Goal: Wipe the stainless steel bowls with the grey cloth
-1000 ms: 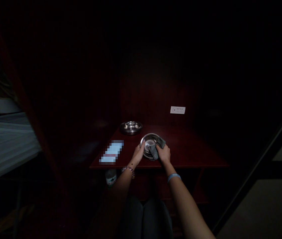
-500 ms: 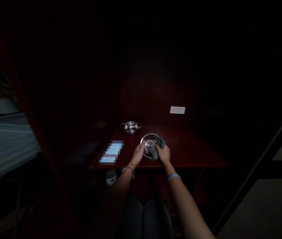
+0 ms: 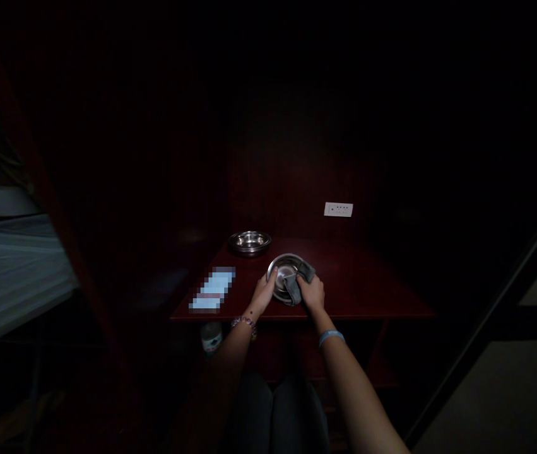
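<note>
- left hand [image 3: 263, 295]: fingers curl around the near left rim of a shallow steel bowl [image 3: 283, 276], gripping it, with a beaded bracelet [image 3: 244, 323] on the wrist
- right hand [image 3: 310, 293]: fingers close around a grey cloth [image 3: 293, 287], pressing it against the inside of the bowl
- the bowl sits between both hands, over the front part of a dark red wooden desk [image 3: 367, 284]; i cannot tell whether it touches the desktop
- a blue wristband [image 3: 331, 337] circles the right wrist
- a second steel bowl [image 3: 250, 243] sits further back on the desk, well apart from the hands
- a pixelated flat rectangular object [image 3: 212, 289] lies left of the left hand
- a white wall socket panel [image 3: 338, 209] is fixed to the wall behind the desk
- a plastic bottle [image 3: 211, 337] stands below the desk's front edge
</note>
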`<state>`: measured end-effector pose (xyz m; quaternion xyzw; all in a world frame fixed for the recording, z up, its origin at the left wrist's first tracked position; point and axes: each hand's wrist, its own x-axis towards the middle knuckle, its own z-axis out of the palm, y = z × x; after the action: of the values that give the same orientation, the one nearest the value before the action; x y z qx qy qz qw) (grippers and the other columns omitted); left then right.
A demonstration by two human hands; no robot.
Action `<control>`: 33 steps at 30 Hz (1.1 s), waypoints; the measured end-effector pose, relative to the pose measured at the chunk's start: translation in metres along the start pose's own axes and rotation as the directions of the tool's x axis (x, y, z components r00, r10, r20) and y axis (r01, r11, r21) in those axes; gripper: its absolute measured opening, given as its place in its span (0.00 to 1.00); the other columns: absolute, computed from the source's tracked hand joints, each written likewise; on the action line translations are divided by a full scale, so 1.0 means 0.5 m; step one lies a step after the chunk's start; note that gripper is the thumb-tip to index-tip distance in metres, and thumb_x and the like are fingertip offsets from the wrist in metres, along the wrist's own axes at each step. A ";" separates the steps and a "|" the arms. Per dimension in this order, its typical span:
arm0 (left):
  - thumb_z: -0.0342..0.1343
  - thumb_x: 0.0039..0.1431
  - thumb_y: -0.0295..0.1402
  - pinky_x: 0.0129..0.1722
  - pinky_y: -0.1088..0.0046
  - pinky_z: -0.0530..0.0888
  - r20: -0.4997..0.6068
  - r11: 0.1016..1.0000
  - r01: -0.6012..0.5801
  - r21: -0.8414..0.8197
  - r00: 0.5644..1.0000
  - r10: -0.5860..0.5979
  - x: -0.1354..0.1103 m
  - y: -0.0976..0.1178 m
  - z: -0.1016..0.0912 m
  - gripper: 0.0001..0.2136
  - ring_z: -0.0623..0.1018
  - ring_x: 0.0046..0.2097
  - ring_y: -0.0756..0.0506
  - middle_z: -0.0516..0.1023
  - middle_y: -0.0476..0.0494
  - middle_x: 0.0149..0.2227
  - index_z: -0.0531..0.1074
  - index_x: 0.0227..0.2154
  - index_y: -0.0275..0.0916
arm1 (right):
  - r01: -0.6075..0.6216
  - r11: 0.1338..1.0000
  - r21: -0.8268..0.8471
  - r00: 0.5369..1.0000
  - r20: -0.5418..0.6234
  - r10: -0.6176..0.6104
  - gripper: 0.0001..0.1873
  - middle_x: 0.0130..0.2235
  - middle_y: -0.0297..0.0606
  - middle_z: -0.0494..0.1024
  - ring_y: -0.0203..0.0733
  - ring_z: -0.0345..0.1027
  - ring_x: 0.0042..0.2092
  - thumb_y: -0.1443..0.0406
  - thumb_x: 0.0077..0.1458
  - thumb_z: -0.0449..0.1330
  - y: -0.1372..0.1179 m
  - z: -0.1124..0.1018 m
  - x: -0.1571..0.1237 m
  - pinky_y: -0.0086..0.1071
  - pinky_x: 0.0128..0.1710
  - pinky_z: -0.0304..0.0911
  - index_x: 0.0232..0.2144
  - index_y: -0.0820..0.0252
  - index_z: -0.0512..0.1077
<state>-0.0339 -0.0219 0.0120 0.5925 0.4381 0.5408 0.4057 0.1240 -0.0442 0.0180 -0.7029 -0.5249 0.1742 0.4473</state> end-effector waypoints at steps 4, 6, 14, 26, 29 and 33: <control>0.47 0.58 0.49 0.50 0.66 0.73 -0.007 1.000 0.008 0.013 1.000 -0.008 0.002 -0.004 0.001 0.24 0.78 0.46 0.42 0.80 0.39 0.42 0.74 0.44 0.34 | 0.004 1.000 0.002 1.000 -0.004 -0.004 0.22 0.46 0.40 0.78 0.44 0.72 0.47 0.54 0.54 0.56 0.002 0.002 0.002 0.32 0.46 0.65 0.49 0.55 0.72; 0.48 0.58 0.49 0.50 0.65 0.73 -0.010 1.000 -0.003 0.002 1.000 0.003 0.003 -0.006 0.001 0.24 0.78 0.46 0.41 0.80 0.38 0.42 0.74 0.44 0.33 | 0.008 1.000 0.004 1.000 -0.008 -0.008 0.22 0.45 0.40 0.78 0.44 0.72 0.47 0.54 0.54 0.56 0.003 0.002 0.003 0.32 0.46 0.65 0.49 0.55 0.72; 0.53 0.55 0.40 0.50 0.66 0.72 -0.053 0.999 0.006 0.033 0.999 -0.004 0.006 -0.008 0.006 0.18 0.78 0.46 0.41 0.80 0.36 0.43 0.74 0.42 0.33 | -0.003 1.000 0.005 1.000 -0.011 0.003 0.22 0.45 0.41 0.78 0.45 0.73 0.46 0.54 0.54 0.56 0.003 0.003 0.003 0.32 0.46 0.66 0.49 0.56 0.73; 0.51 0.53 0.30 0.50 0.66 0.72 -0.080 0.996 -0.005 0.091 0.997 0.012 0.005 -0.002 0.006 0.12 0.78 0.45 0.42 0.80 0.37 0.42 0.74 0.38 0.32 | -0.006 1.000 -0.001 1.000 -0.014 0.006 0.22 0.45 0.40 0.78 0.44 0.73 0.46 0.55 0.55 0.56 -0.002 0.000 -0.001 0.32 0.46 0.66 0.49 0.55 0.72; 0.51 0.52 0.28 0.52 0.65 0.71 -0.087 0.997 -0.014 0.077 0.996 0.020 0.004 0.000 0.007 0.11 0.78 0.45 0.42 0.80 0.38 0.41 0.74 0.38 0.32 | -0.006 1.000 -0.002 1.000 -0.007 0.006 0.22 0.45 0.40 0.78 0.44 0.73 0.46 0.55 0.55 0.56 -0.004 -0.002 -0.003 0.32 0.47 0.65 0.49 0.55 0.72; 0.49 0.51 0.26 0.53 0.64 0.71 -0.089 0.997 -0.008 0.082 0.996 0.016 0.004 0.000 0.009 0.12 0.78 0.44 0.43 0.80 0.39 0.40 0.74 0.37 0.32 | -0.009 1.000 -0.008 1.000 -0.004 0.009 0.21 0.46 0.40 0.78 0.43 0.73 0.46 0.55 0.55 0.55 -0.004 -0.002 -0.004 0.31 0.47 0.65 0.49 0.55 0.72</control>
<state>-0.0295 -0.0202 0.0121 0.5864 0.4739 0.5509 0.3579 0.1229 -0.0464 0.0198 -0.7074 -0.5216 0.1725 0.4446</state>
